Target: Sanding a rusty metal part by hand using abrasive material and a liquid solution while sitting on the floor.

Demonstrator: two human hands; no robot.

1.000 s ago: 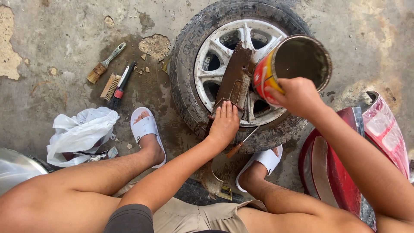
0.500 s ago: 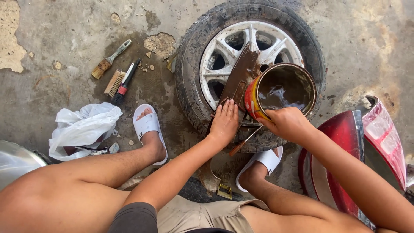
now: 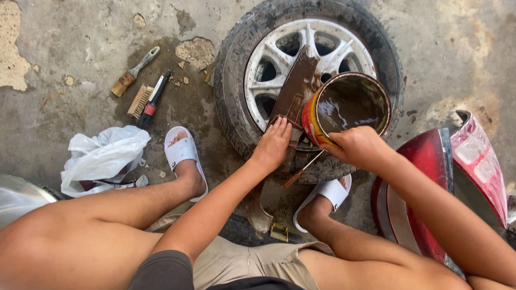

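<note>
A car wheel [image 3: 236, 80] with a silver spoked rim lies flat on the concrete. A rusty brown metal plate [image 3: 294, 86] rests across the rim. My left hand [image 3: 273, 144] presses on the plate's near end, fingers together. My right hand [image 3: 357, 146] grips a red and yellow tin can [image 3: 344, 107] by its near rim, tilted over the wheel, with dark liquid inside. A thin wooden-handled tool [image 3: 301, 172] lies on the tyre between my hands.
Two brushes [image 3: 134, 72] [image 3: 141, 100] and a black and red tool [image 3: 153, 100] lie on the stained floor at left. A white plastic bag [image 3: 102, 158] sits by my left foot. A red car tail light [image 3: 457, 177] stands at right.
My right hand has lowered the can and tipped it closer over the wheel rim; liquid inside now shows. My left hand stays on the plate.
</note>
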